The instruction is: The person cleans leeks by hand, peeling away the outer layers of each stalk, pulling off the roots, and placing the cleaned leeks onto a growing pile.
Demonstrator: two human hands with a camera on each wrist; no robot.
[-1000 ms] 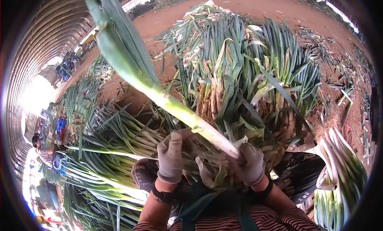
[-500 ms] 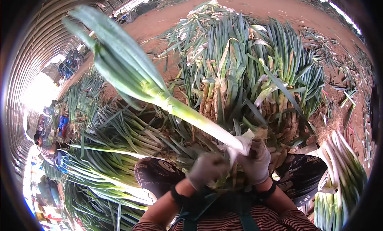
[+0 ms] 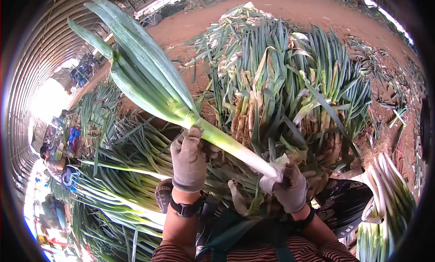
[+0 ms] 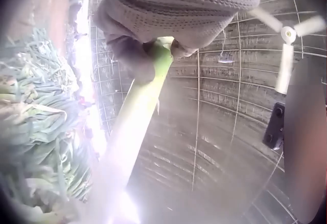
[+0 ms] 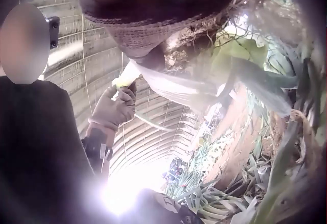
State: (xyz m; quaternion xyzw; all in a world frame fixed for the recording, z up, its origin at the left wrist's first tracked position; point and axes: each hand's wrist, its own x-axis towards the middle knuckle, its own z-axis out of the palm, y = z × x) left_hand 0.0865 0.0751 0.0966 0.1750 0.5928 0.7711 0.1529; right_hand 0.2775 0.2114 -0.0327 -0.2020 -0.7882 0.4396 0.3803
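Note:
A long green onion point(image 3: 235, 153) slants across the head view, its broad leaves point(image 3: 149, 67) up at the left and its white end down at the right. My gloved left hand point(image 3: 188, 161) grips it just below where the leaves fan out; the left wrist view shows the glove curled round the pale stalk point(image 4: 135, 116). At the root end, my gloved right hand point(image 3: 291, 188) pinches a loose whitish outer skin point(image 3: 270, 182). In the right wrist view that skin point(image 5: 173, 88) hangs off beside brown roots point(image 5: 191, 42). The fingertips there are partly hidden by the glove.
Upright bundles of untrimmed green onions point(image 3: 272, 76) stand ahead. More stalks point(image 3: 122, 194) lie in a heap at the left. A cleaned bunch point(image 3: 385, 194) sits by my right knee. Loose peelings point(image 3: 240, 198) gather between my legs. Another person point(image 3: 54, 164) sits at far left.
My left hand was raised open, dipped toward the root end, then moved up and took hold of the stalk below the leaves. The skin at the right hand has come looser.

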